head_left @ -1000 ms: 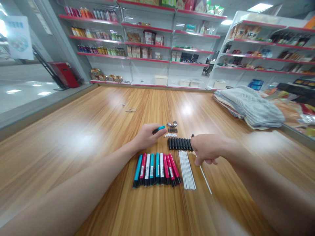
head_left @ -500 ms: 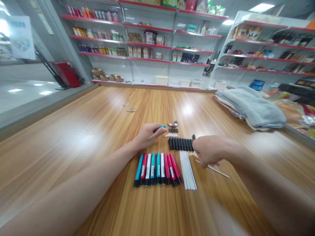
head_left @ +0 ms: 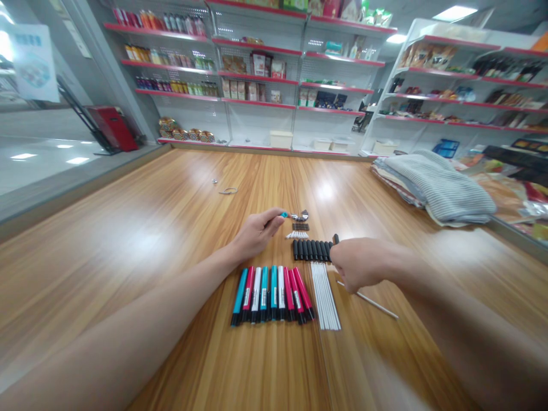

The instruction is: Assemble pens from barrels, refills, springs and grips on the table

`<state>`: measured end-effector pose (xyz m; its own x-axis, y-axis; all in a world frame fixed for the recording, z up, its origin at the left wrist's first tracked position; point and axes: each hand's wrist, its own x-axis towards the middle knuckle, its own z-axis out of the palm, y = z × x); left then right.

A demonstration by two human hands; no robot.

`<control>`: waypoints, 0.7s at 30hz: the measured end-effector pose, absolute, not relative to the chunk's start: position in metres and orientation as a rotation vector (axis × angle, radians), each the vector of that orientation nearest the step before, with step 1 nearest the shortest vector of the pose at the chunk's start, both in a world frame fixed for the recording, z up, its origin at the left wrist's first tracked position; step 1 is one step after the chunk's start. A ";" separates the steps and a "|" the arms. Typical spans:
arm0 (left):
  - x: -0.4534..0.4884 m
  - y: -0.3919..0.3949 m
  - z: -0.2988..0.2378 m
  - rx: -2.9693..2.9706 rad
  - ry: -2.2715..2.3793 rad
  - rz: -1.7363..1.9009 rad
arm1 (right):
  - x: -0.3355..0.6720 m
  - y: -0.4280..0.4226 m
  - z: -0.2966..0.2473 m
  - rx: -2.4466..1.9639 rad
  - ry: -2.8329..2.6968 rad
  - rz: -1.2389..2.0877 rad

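Note:
My left hand (head_left: 256,233) is closed around a turquoise pen barrel (head_left: 283,214); only its end shows past the fingertips. My right hand (head_left: 358,264) is closed at the right end of a row of black pen caps or grips (head_left: 309,250), with one black piece (head_left: 336,238) sticking up from the fingers. Most of that piece is hidden. In front lie turquoise, pink and white pen barrels (head_left: 265,291) side by side. Right of them is a bundle of thin white refills (head_left: 326,297). One separate refill (head_left: 377,304) lies partly under my right hand.
Beyond the row lie small white pieces (head_left: 298,234), a strip of springs (head_left: 301,226) and shiny silver parts (head_left: 301,216). A thin loop (head_left: 228,190) is farther left. Folded cloths (head_left: 436,182) sit at the right. Stocked shelves (head_left: 257,103) stand behind the table.
My left hand has tilted the turquoise barrel, so its end now faces me. My right hand has shifted slightly left with the black piece, still over the row's end.

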<state>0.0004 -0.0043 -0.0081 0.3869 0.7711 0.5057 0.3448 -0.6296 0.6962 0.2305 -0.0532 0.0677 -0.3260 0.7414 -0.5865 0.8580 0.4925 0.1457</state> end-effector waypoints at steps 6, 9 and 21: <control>0.001 -0.003 -0.012 2.092 1.001 1.256 | 0.240 -0.050 0.088 1.283 2.183 -0.393; 0.001 -0.003 -0.012 2.105 1.025 1.244 | 0.252 -0.044 0.097 1.312 2.235 -0.402; -0.001 -0.002 -0.012 2.179 1.073 1.190 | 0.264 -0.021 0.074 1.526 1.948 -0.524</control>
<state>-0.0007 -0.0022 -0.0119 0.3308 0.7955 0.5077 0.4233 -0.6059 0.6736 0.2642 -0.0210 0.0745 -0.1567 0.7259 -0.6697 0.9640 0.2600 0.0562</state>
